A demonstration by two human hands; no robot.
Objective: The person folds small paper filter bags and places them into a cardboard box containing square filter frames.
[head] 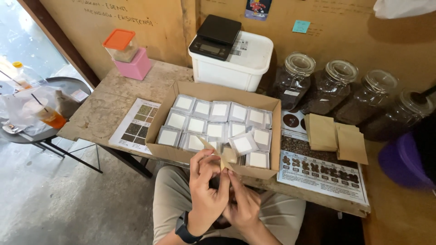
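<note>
We see a worn stone table (113, 97) bearing a cardboard box (181, 152), with printed charts (136, 124) left of it and glass jars (338, 86) behind-right.

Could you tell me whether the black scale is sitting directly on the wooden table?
No, the black scale rests on top of the white lidded tub, which itself stands on the wooden table.

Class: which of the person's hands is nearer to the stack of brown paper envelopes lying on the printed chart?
Right. The right hand sits below and left of the brown envelopes; the left hand is farther left, both holding a tan strip.
</note>
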